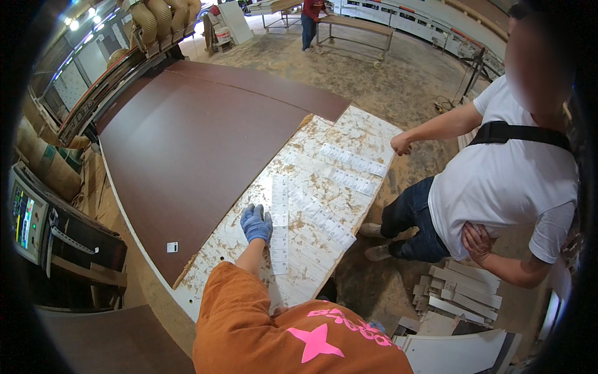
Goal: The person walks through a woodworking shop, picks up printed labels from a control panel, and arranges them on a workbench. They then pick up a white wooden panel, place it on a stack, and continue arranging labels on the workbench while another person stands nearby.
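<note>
My left hand [256,224], in a blue glove, lies on the worn white board [218,255] with its fingers stretched out and a little apart. Its fingertips are beside a long strip of white printed labels [280,240], at the strip's left edge. More label strips [322,218] fan out to the right across the board. Only a scrap of blue glove, seemingly my right hand [377,326], shows past my orange shirt; its fingers are hidden. Left of the strips lies a large dark brown panel [199,137] bearing one small white label [172,247].
A co-worker in a white T-shirt [504,168] stands at the right, one fist at the board's edge. Offcuts [461,290] are piled on the floor at lower right. A machine gantry with hoses [146,25] spans the far left; a control screen [25,215] stands nearer.
</note>
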Action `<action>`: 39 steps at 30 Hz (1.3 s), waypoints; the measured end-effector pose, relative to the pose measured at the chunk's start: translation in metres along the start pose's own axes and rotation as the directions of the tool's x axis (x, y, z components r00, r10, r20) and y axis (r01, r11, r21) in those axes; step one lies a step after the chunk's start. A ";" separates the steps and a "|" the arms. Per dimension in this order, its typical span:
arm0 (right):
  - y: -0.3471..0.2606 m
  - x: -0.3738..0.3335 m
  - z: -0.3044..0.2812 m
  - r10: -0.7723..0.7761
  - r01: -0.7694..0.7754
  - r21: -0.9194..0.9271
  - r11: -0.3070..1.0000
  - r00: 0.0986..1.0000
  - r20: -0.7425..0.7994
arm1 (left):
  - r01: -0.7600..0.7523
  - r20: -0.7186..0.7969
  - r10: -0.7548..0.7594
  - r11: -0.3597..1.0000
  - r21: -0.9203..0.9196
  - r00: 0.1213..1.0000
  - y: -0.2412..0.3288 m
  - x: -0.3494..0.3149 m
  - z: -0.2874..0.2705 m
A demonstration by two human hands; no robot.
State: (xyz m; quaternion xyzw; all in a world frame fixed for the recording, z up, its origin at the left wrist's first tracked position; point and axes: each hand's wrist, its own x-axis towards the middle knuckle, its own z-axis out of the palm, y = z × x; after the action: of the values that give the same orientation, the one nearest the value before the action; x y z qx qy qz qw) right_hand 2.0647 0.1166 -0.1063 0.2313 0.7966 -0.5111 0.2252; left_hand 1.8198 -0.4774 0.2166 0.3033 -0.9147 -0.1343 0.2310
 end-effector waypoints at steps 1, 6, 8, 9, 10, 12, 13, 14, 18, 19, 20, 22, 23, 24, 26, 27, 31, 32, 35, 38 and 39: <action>0.007 0.005 -0.002 -0.017 0.017 -0.032 0.999 1.000 0.008 | -0.001 0.008 0.001 1.000 0.005 1.000 -0.001 0.000 0.001; 0.049 0.025 0.003 0.137 -0.155 0.254 0.955 0.987 0.088 | -0.006 0.024 0.006 1.000 0.009 1.000 0.005 0.000 0.005; 0.051 0.027 0.006 0.123 -0.140 0.262 0.955 0.989 0.081 | -0.006 0.022 0.005 1.000 0.010 1.000 0.001 0.000 0.004; 0.047 0.026 0.005 0.106 -0.120 0.239 0.964 0.992 0.071 | -0.005 0.020 0.004 1.000 0.010 1.000 -0.001 -0.001 0.003; 0.042 0.023 0.005 0.089 -0.101 0.215 0.971 0.994 0.062 | 0.002 0.022 -0.002 1.000 0.009 1.000 -0.004 -0.002 0.001; 0.034 0.018 0.008 0.062 -0.067 0.150 0.986 0.997 0.037 | 0.009 0.028 -0.009 1.000 0.004 1.000 -0.005 -0.002 -0.004; 0.032 0.016 0.009 0.048 -0.050 0.120 0.992 0.999 0.022 | 0.007 0.022 -0.007 1.000 0.011 1.000 -0.005 -0.002 -0.004; 0.029 0.013 0.011 0.034 -0.035 0.090 0.995 0.999 0.009 | 0.005 0.015 -0.005 1.000 0.020 1.000 -0.004 -0.001 -0.005; 0.031 0.009 -0.008 0.032 -0.033 -0.100 0.994 0.999 -0.013 | -0.017 0.047 0.017 1.000 -0.009 0.999 0.010 0.006 0.010; 0.005 -0.002 -0.003 -0.033 0.028 -0.107 0.994 0.998 -0.048 | -0.033 0.038 0.033 0.999 0.008 0.999 0.023 0.013 0.010; -0.024 -0.016 -0.006 -0.123 0.110 -0.199 0.974 0.991 -0.058 | -0.035 0.053 0.033 0.999 0.038 0.998 0.020 0.014 0.012; -0.062 -0.029 -0.013 -0.168 0.153 -0.366 0.918 0.986 -0.011 | -0.070 0.131 0.056 0.992 0.107 0.990 0.018 0.014 0.026; -0.110 -0.034 -0.015 -0.386 0.389 -0.508 0.769 0.915 0.116 | -0.090 0.052 0.080 0.964 0.252 0.995 -0.038 0.004 0.031; -0.113 -0.041 -0.021 -0.376 0.334 -0.575 0.747 0.925 0.049 | -0.087 0.106 0.069 0.980 0.179 0.992 -0.023 0.002 0.032; -0.158 -0.063 -0.031 -0.056 0.070 0.107 0.992 0.990 -0.129 | -0.046 0.219 0.026 0.995 0.089 0.975 -0.005 -0.001 0.016; -0.190 -0.063 -0.037 0.079 -0.069 0.211 0.975 0.996 -0.038 | -0.140 0.119 0.120 0.974 0.176 0.986 -0.025 -0.001 0.012; -0.166 -0.047 -0.078 0.170 -0.166 0.047 0.985 0.979 -0.111 | -0.130 0.182 0.100 0.978 0.163 0.978 -0.009 0.010 0.018; -0.163 -0.045 -0.088 0.194 -0.189 0.060 0.980 0.975 -0.107 | -0.147 0.194 0.117 0.978 0.151 0.974 -0.013 0.016 0.019; -0.170 -0.053 -0.130 0.220 -0.237 -0.052 0.970 0.950 -0.220 | -0.024 0.401 0.006 0.999 0.040 0.916 -0.009 0.041 0.003; -0.174 -0.071 -0.159 0.296 -0.302 0.035 0.953 0.896 -0.330 | -0.084 0.311 0.094 0.995 -0.045 0.946 -0.005 0.074 0.006; -0.171 -0.078 -0.167 0.348 -0.338 0.092 0.937 0.863 -0.367 | -0.101 0.335 0.170 0.972 -0.213 0.927 0.034 0.073 0.005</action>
State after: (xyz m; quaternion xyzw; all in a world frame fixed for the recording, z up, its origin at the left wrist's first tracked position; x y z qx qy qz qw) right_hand 2.0038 0.1956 0.1242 0.4658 0.7646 -0.4187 0.1520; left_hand 1.7491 -0.4952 0.2501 0.1867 -0.9426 -0.2576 0.1011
